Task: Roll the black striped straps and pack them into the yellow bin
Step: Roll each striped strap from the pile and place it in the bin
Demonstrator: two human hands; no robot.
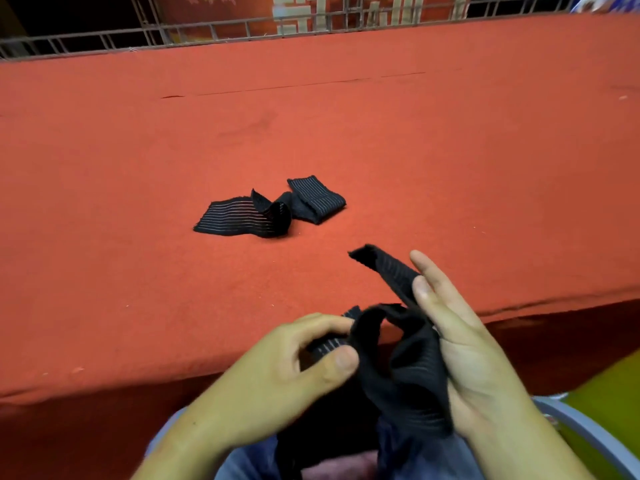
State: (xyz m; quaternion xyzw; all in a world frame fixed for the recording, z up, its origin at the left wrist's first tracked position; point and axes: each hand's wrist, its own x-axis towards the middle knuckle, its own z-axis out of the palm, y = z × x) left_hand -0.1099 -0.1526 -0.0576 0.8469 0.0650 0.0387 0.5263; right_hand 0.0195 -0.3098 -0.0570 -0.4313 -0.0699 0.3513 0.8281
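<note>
A black striped strap hangs in both my hands just in front of the table's near edge. My left hand pinches a partly rolled end of it between thumb and fingers. Against the strap's other side lies my right hand, palm flat and fingers straight, while a loose end sticks up past the fingertips. More black striped straps lie crumpled in a heap on the red table, beyond my hands. Part of the yellow bin shows at the lower right, below the table.
The table is covered in red cloth, with its near edge just behind my hands. A metal railing runs along the far side. A grey curved rim crosses in front of the yellow bin. My lap in blue fabric is below.
</note>
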